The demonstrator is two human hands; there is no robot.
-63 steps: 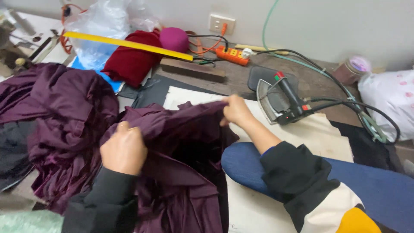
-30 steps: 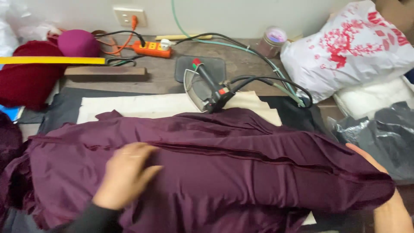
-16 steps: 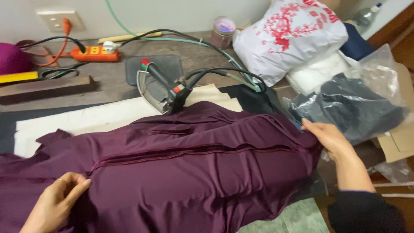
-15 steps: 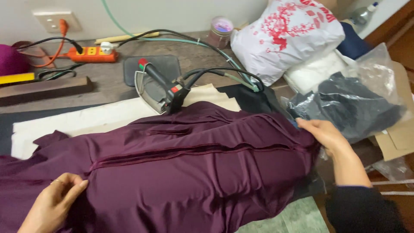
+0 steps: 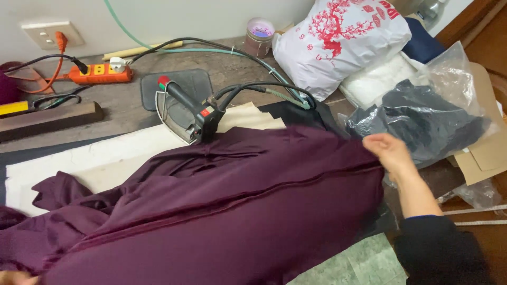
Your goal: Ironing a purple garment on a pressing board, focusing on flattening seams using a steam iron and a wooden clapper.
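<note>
From the head view, the dark purple garment (image 5: 227,211) lies spread across the padded work surface (image 5: 105,158); the right hand (image 5: 388,153) pinches its far edge closed, while only a sliver of the left hand (image 5: 13,278) shows at the lower corner, its grip impossible to judge. The cloth looks light, soft and slippery, so it is likely best held at seams or hems. An iron (image 5: 185,113) with trailing cords touches its upper edge, and a bagged dark bundle (image 5: 422,119) crowds the right hand.

Right hand (image 5: 388,153) grips maroon fabric (image 5: 237,211) edge.
</note>
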